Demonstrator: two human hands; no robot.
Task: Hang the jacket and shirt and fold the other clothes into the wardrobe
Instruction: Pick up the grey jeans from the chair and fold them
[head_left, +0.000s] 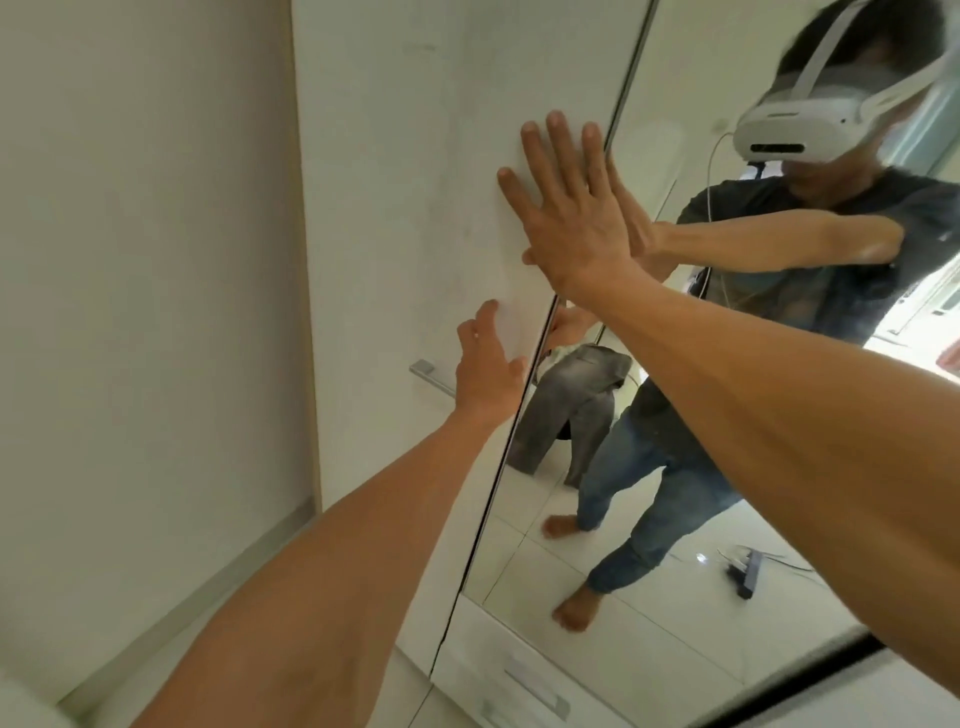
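I am standing close to a white wardrobe, both bare arms stretched out to it. My right hand (571, 218) lies flat on the white wardrobe door (405, 182), palm against the panel, fingers straight and spread wide, holding nothing; it presses near the door's right edge. My left hand (485, 369) is lower on the same door, thumb pointing up against the panel, its fingers hooked over that right edge and mostly hidden behind it. A silver bar handle (430, 375) sits on the door just left of this hand, not touched. Right of the door's edge, across a thin dark gap, is a mirror door (654, 67). The mirror shows a person in a white headset (795, 124), a dark T-shirt and blue jeans, barefoot on pale glossy tiles. It also shows grey trousers (566, 410) hanging legs down, just below the reflection of my left fingertips; I cannot tell what they hang from. Under the mirror is a white drawer (498, 665) with a bar handle. A plain beige wall (145, 260) stands left of the wardrobe.
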